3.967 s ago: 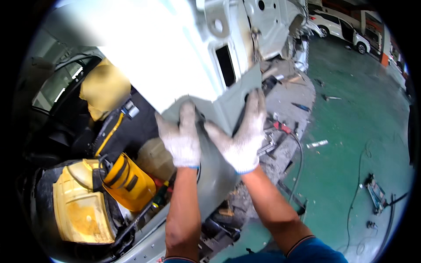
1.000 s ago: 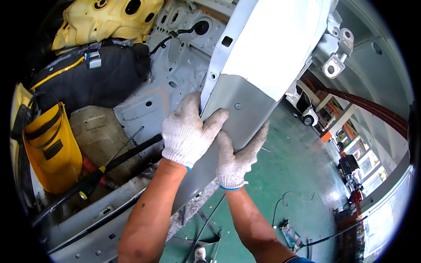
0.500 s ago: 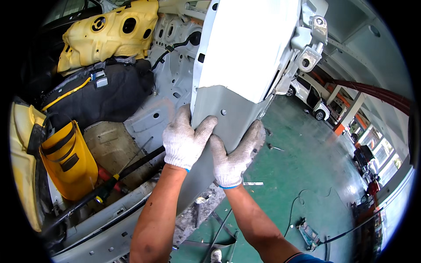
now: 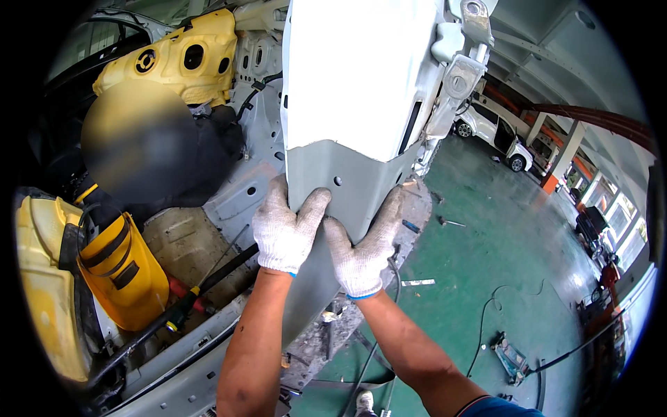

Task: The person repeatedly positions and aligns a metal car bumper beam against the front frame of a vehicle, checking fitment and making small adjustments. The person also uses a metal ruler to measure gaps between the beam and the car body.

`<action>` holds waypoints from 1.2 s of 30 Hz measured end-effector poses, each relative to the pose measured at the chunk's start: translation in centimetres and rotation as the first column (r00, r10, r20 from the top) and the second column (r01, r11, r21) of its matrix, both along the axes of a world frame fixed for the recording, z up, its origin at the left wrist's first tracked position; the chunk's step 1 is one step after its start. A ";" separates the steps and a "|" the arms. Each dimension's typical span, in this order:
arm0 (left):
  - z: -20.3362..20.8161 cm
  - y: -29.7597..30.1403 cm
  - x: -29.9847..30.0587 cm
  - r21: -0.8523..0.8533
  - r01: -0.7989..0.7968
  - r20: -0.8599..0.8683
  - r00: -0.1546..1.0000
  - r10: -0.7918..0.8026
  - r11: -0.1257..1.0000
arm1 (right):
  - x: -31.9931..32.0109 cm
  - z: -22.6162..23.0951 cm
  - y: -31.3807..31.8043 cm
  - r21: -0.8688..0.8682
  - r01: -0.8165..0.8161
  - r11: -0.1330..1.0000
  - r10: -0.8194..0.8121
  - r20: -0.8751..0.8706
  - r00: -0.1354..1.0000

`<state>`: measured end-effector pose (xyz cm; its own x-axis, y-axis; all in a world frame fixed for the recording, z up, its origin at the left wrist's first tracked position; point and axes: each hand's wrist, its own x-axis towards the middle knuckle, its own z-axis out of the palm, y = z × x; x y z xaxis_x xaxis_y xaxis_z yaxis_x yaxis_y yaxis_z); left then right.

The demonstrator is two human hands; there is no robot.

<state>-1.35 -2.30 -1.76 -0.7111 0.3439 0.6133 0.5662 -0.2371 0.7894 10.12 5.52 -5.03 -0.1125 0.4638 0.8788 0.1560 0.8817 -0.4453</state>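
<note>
A grey sheet-metal panel (image 4: 347, 174) is bent round the lower end of a white car body pillar (image 4: 354, 76). My left hand (image 4: 286, 226), in a white knit glove, is closed on the panel's left edge, thumb lying across its face. On the right edge, my right hand (image 4: 363, 243) grips in the same way, its glove smudged dark. The two thumbs come close together below a small hole in the panel. Fingers behind the edges are hidden. Bare metal hinges (image 4: 460, 78) stick out from the pillar's upper right side.
On the left, the stripped car interior holds a yellow shell with black straps (image 4: 128, 285), a black bar (image 4: 226, 270) and yellow foam (image 4: 170, 59). A narrow worn bench (image 4: 410, 219) stands under the panel. Across the green floor lie a hammer (image 4: 451, 222), a jack (image 4: 511, 358) and hoses.
The view has shifted, so the pillar and panel sit further left and floor items further right. Both hands keep their hold on the panel. A blurred patch now covers part of the interior.
</note>
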 end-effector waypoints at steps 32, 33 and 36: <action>-0.9 1.8 1.6 0.028 -0.489 -0.224 0.847 0.483 0.872 | 6.5 1.0 5.1 0.048 -0.359 0.932 0.361 -0.033 0.932; -0.9 1.9 1.7 0.018 -0.495 -0.216 0.847 0.486 0.869 | 7.3 1.3 6.1 -0.004 -0.383 0.924 0.383 -0.028 0.923; -1.6 2.3 1.3 0.065 -0.519 -0.289 0.808 0.514 0.852 | 7.9 1.4 8.3 -0.277 -0.591 0.757 0.526 -0.277 0.804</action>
